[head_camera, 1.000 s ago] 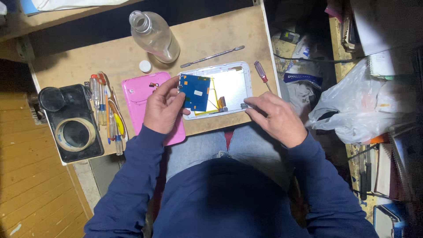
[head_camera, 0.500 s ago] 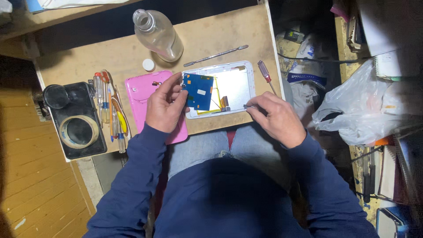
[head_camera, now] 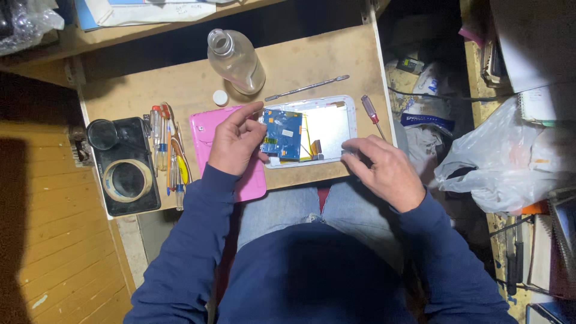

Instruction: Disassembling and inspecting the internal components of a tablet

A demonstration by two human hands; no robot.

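Note:
An opened white tablet [head_camera: 329, 120] lies on the wooden desk with a blue circuit board [head_camera: 282, 133] showing inside it. My left hand [head_camera: 234, 144] rests on a pink back cover [head_camera: 203, 129] and grips the tablet's left edge, thumb by the board and index finger raised. My right hand [head_camera: 384, 165] is at the tablet's lower right corner. Its fingertips are pinched on a thin tool that is mostly hidden by the fingers.
A clear bottle [head_camera: 235, 60] and its white cap [head_camera: 221, 98] stand behind the tablet. Nearby lie a metal pry tool [head_camera: 306, 88] and a red-handled screwdriver [head_camera: 372, 114]. Several screwdrivers [head_camera: 168, 150] and a black tray with a tape roll [head_camera: 123, 177] are at left, plastic bags [head_camera: 504, 162] at right.
My right hand has shifted slightly along the tablet's lower right edge. My left index finger has lifted off the board. The tablet has stayed in place.

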